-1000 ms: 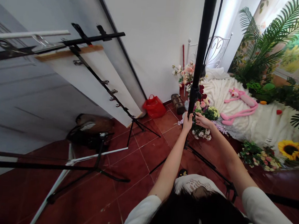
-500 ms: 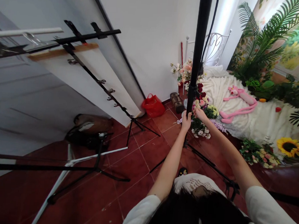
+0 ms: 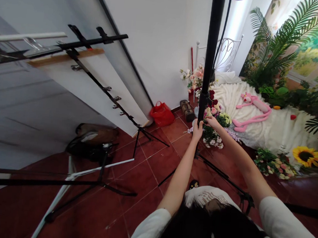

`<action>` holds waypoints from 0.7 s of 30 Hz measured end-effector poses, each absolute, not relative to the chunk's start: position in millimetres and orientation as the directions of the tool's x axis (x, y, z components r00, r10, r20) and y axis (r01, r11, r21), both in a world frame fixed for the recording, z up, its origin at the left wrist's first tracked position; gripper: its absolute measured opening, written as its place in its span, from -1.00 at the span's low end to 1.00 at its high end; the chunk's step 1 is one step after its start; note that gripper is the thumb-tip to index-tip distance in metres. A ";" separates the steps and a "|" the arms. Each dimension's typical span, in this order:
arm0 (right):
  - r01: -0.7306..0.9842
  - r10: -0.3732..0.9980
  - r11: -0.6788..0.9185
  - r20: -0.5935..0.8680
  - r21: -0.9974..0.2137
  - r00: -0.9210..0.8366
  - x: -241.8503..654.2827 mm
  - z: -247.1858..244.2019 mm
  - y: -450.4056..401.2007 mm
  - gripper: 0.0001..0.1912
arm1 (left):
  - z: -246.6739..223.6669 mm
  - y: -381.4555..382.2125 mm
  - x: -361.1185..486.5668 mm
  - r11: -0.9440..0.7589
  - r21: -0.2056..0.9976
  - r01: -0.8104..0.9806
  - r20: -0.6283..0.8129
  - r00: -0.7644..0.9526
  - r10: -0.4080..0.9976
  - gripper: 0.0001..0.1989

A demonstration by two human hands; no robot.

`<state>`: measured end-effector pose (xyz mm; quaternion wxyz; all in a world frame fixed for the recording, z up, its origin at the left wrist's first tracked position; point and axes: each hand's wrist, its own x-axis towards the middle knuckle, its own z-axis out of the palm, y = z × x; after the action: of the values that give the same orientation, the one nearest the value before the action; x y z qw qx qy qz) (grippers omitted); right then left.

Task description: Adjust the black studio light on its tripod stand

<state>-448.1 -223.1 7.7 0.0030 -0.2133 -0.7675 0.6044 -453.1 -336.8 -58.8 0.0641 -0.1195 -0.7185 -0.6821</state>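
Observation:
A black light stand (image 3: pixel 211 53) rises upright in front of me, its pole running out of the top of the view. My left hand (image 3: pixel 197 130) is closed around the pole, below a black collar (image 3: pixel 203 98). Just right of the pole, my right hand (image 3: pixel 212 122) has its fingers pinched together at about the same height. What those fingers hold is too small to make out. A black cable (image 3: pixel 224 32) hangs beside the upper pole. Behind my hands are artificial flowers (image 3: pixel 214 140), partly covered by them.
On the left, a white board (image 3: pixel 95 84) hangs from a clamped black crossbar. Black and white stand legs (image 3: pixel 98 184) spread over the red tiles. A red bag (image 3: pixel 162 113) sits by the wall. A pink plush toy (image 3: pixel 255 108) lies on white fabric (image 3: pixel 282 125), near palm leaves (image 3: pixel 272 43).
The view has shifted slightly, and the dark rounded edge of a fixture now shows at the top. Both hands stay at the pole, with little visible movement.

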 end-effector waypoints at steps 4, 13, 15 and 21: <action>0.258 0.387 -0.031 -0.250 -0.966 -0.888 -452.5 14.5 -223.4 -0.65 | -60.4 -336.3 -453.6 0.046 0.968 0.246 0.242 -0.966 0.087 -0.51; -0.374 0.177 -0.025 0.364 -0.927 -0.914 -458.6 103.3 -224.1 -0.41 | -63.3 -335.4 -454.2 0.036 0.956 0.292 0.287 -0.953 0.097 -0.44; -0.473 0.114 0.004 0.471 -0.881 -0.875 -449.9 119.7 -225.0 -0.29 | -62.2 -335.7 -453.7 0.024 0.955 0.296 0.292 -0.950 0.108 -0.42; -0.567 0.032 0.154 0.578 -0.809 -0.816 -433.7 125.0 -246.3 -0.05 | -65.9 -334.3 -456.6 -0.021 0.971 0.236 0.237 -0.967 0.094 -0.40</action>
<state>-433.7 -246.3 125.0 0.2402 0.1856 -0.7206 0.6234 -456.6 -334.3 -65.9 0.0505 -0.1184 -0.6978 -0.7046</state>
